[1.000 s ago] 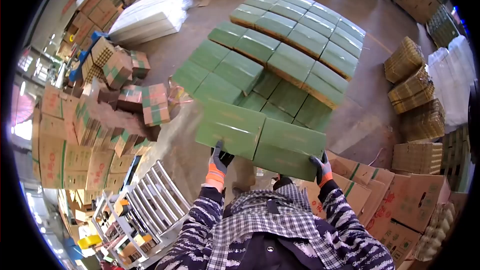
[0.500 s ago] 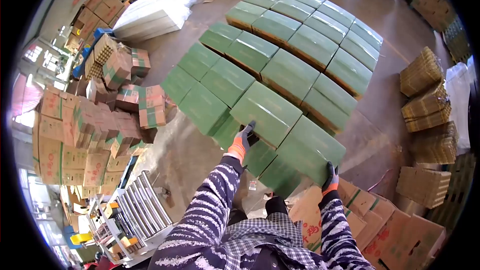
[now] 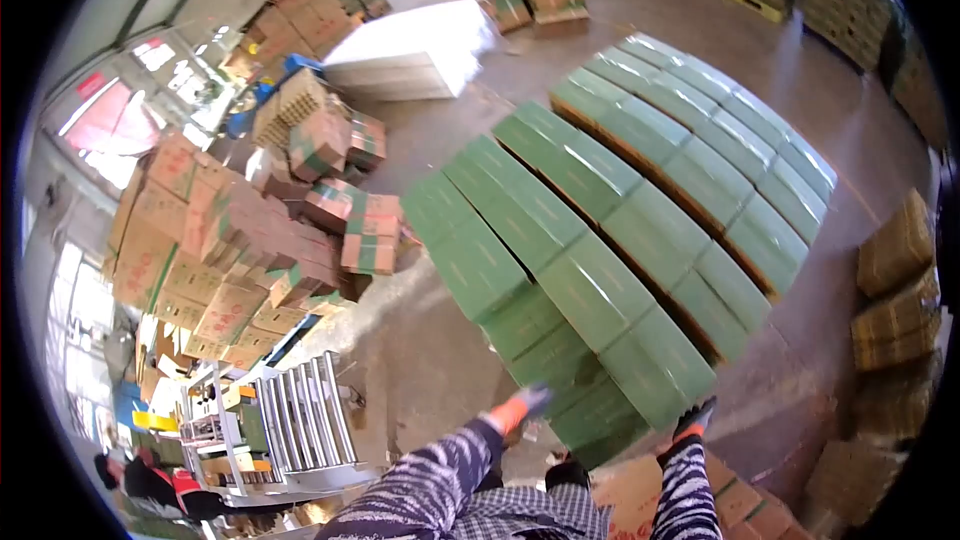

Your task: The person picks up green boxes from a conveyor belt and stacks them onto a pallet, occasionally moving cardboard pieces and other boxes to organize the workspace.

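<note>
Against the unclenched fingertips of the right hand (image 3: 693, 422), the nearest green carton (image 3: 655, 368) is sitting atop the stack (image 3: 590, 190), likely stiff and heavy, best gripped under both ends, while the blurred left hand (image 3: 520, 405) is hiding its fingers' spread.

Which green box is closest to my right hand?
The top-layer green box at the stack's near end, just beside your right hand; the others lie farther off.
</note>
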`<state>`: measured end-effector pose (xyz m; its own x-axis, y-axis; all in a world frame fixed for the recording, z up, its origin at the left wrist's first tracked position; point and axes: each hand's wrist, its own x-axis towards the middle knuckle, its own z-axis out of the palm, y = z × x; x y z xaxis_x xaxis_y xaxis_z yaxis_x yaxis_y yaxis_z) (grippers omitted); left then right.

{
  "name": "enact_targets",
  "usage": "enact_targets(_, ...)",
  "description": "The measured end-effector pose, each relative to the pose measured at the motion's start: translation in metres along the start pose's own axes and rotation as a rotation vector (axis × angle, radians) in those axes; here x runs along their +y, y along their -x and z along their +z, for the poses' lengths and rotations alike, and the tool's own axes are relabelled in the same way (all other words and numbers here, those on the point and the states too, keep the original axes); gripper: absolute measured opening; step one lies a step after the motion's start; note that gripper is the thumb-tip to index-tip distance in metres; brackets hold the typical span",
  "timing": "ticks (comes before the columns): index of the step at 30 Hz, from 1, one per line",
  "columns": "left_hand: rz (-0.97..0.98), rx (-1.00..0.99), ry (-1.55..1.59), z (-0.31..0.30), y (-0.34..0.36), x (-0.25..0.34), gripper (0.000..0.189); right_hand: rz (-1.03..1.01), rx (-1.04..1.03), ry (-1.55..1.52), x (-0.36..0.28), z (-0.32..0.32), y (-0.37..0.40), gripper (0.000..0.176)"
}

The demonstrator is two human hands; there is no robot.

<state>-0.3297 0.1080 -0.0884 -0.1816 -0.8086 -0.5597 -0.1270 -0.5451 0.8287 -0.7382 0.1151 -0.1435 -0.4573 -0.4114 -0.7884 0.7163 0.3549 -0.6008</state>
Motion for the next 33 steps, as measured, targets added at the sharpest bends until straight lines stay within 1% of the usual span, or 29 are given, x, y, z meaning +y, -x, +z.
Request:
enact_targets(1,-0.136,-0.072,-0.234,-0.009,0.033,0.008,0.037,-0.012,-0.229,-0.147,0.001,0.008,-0.001,0.083)
enact_targets(3,-0.426,-0.183,-0.312,-0.028,0.063,-0.062,0.039,0.031,-0.445,-0.238,0.031,-0.007,-0.06,0.074)
enact_targets(4,0.0,-0.12,-0.698,-0.046,0.106,-0.07,0.041,0.036,-0.467,-0.214,0.029,-0.004,-0.059,0.072)
enact_targets(5,-0.369,-0.145,-0.543,-0.043,0.143,-0.016,0.041,0.041,-0.487,-0.188,0.024,0.0,-0.052,0.069)
enact_targets(6,0.065,-0.224,-0.717,-0.08,0.145,-0.137,0.05,0.005,-0.444,-0.113,0.033,-0.012,-0.077,0.072)
enact_targets(7,-0.181,-0.08,-0.525,-0.086,0.175,-0.138,0.052,0.062,-0.452,-0.146,0.028,-0.009,-0.068,0.073)
enact_targets(8,-0.394,-0.021,-0.392,-0.085,0.209,-0.095,0.049,0.061,-0.261,-0.179,0.013,0.01,-0.027,0.071)
enact_targets(9,-0.475,0.09,-0.304,-0.094,0.225,-0.118,0.048,-0.105,-0.171,-0.117,0.02,0.003,-0.045,0.067)
enact_targets(10,-0.671,0.084,-0.276,-0.105,0.239,-0.112,0.041,0.0,-0.509,-0.196,0.038,-0.032,-0.099,0.059)
enact_targets(11,-0.609,0.189,-0.035,-0.111,0.26,-0.124,0.035,-0.007,-0.536,-0.182,0.033,-0.019,-0.079,0.059)
enact_targets(12,-0.598,0.223,0.116,-0.118,0.276,-0.122,0.033,-0.199,-0.379,0.726,0.031,-0.015,-0.045,0.055)
enact_targets(13,-0.582,0.254,0.27,-0.125,0.29,-0.12,0.032,-0.408,-0.129,1.612,0.029,-0.011,-0.006,0.05)
enact_targets(14,-0.558,0.266,0.294,-0.135,0.297,-0.133,0.032,-0.622,0.251,2.462,0.024,0.003,0.022,0.046)
enact_targets(15,-0.533,0.289,0.236,-0.144,0.301,-0.146,0.037,-0.592,0.139,2.006,0.03,0.001,0.025,0.044)
enact_targets(17,-0.488,0.317,0.198,-0.168,0.312,-0.165,0.042,-0.728,0.057,1.518,0.077,-0.024,-0.039,0.037)
enact_targets(18,-0.356,0.499,-0.137,-0.18,0.32,-0.173,0.051,-0.792,-0.005,1.287,0.1,-0.036,-0.069,0.034)
enact_targets(19,-0.22,0.676,-0.475,-0.185,0.329,-0.166,0.062,-0.648,-0.151,1.111,0.114,-0.026,-0.063,0.04)
enact_targets(20,-0.227,0.78,-0.329,-0.196,0.343,-0.16,0.065,-0.49,-0.261,0.933,0.129,-0.016,-0.056,0.047)
enact_targets(21,-0.233,0.878,-0.18,-0.213,0.362,-0.117,0.069,-0.463,0.063,1.501,0.132,0.013,0.002,0.061)
enact_targets(22,-0.338,0.999,-0.344,-0.236,0.37,-0.105,0.073,-0.487,0.158,1.579,0.14,0.036,0.048,0.066)
enact_targets(23,-0.449,1.114,-0.512,-0.261,0.383,-0.1,0.077,-0.548,0.009,1.472,0.154,0.047,0.052,0.062)
enact_targets(24,-0.433,1.212,-0.531,-0.291,0.396,-0.101,0.079,-0.602,-0.138,1.359,0.167,0.058,0.062,0.057)
enact_targets(25,-0.434,1.305,-0.594,-0.325,0.408,-0.111,0.08,-0.617,-0.132,1.357,0.17,0.068,0.079,0.057)
enact_targets(27,-0.458,1.485,-0.762,-0.393,0.429,-0.132,0.081,-0.513,-0.572,1.428,0.191,0.1,0.128,0.046)
enact_targets(28,-0.473,1.519,-0.739,-0.418,0.443,-0.128,0.081,-0.453,-0.791,1.447,0.201,0.115,0.151,0.042)
enact_targets(30,-0.469,1.552,-0.71,-0.452,0.469,-0.11,0.081,-0.592,-0.965,1.774,0.215,0.144,0.196,0.046)
enact_targets(31,-0.541,1.531,-0.624,-0.465,0.483,-0.101,0.081,-0.604,-0.954,1.768,0.215,0.162,0.236,0.046)
enact_targets(32,-0.614,1.507,-0.542,-0.478,0.49,-0.099,0.081,-0.542,-1.103,1.924,0.209,0.179,0.29,0.058)
enact_targets(33,-0.603,1.507,-0.542,-0.49,0.492,-0.103,0.081,-0.469,-1.257,2.075,0.212,0.19,0.323,0.071)
